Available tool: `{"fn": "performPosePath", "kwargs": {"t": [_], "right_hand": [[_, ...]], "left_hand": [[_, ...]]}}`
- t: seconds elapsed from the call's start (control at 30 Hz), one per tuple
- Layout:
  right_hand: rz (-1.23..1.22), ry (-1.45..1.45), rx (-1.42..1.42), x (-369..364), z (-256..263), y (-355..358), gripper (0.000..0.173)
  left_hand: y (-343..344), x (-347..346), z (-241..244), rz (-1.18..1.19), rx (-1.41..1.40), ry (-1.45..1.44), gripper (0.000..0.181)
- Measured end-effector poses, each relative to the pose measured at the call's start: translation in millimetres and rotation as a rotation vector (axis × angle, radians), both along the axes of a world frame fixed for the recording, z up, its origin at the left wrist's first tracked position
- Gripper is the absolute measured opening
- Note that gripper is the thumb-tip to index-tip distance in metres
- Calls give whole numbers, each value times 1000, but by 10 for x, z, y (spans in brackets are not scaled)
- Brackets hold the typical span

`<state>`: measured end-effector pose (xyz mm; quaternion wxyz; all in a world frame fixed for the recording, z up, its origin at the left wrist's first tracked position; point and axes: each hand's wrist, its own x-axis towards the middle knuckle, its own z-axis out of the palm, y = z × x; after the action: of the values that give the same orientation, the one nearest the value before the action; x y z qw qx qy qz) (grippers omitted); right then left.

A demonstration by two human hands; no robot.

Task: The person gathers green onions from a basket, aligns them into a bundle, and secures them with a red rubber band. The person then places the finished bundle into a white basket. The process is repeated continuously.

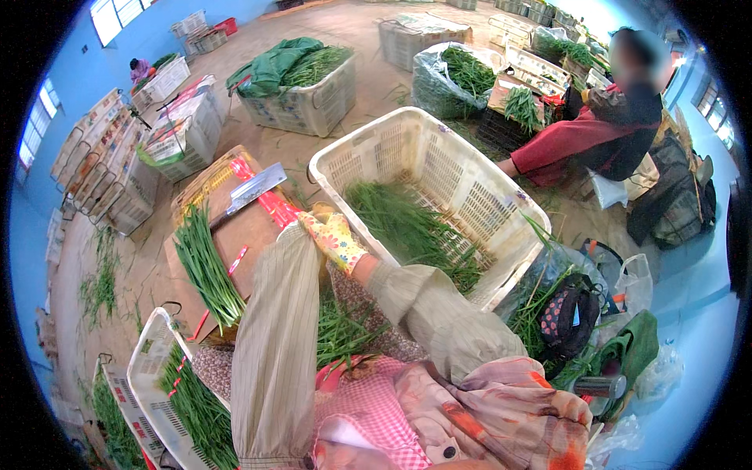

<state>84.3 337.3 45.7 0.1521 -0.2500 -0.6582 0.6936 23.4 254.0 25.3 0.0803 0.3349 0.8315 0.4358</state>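
Observation:
My right hand (333,238), in a yellow flowered glove, is beside the near-left rim of a white plastic crate (458,158). My left hand (289,228) is mostly hidden behind its striped sleeve, close to the right one. Both are at the lower end of a bunch of red plastic strips (276,205); whether either hand grips them is unclear. A cleaver (257,187) with a broad blade lies across the strips. On the brown board (235,235) rests a bundle of green leafy stalks (205,267), with a loose red-and-white strip (238,259) next to it. Loose greens (405,217) lie inside the crate.
At lower left stands a crate of bundled greens (197,405). More greens (341,335) lie on my lap. A black backpack (570,317) and plastic bags are at right. A seated person (623,111) works beyond the crate. Filled crates (299,108) stand farther back.

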Motion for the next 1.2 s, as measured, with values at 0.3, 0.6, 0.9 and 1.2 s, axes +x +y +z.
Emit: {"fn": "performPosePath", "kwargs": {"t": [0.3, 0.6, 0.9, 1.2], "right_hand": [[-119, -192, 508, -305, -654, 434, 52], [-538, 274, -94, -63, 48, 1492, 50], [-851, 53, 292, 167, 299, 2637, 39], [27, 5, 749, -329, 332, 933, 67]], "left_hand": [[-91, 388, 46, -17, -33, 293, 19], [-660, 977, 383, -127, -157, 905, 21], [-1452, 1901, 851, -317, 304, -578, 30], [-238, 1690, 722, -23, 452, -420, 24]]}}
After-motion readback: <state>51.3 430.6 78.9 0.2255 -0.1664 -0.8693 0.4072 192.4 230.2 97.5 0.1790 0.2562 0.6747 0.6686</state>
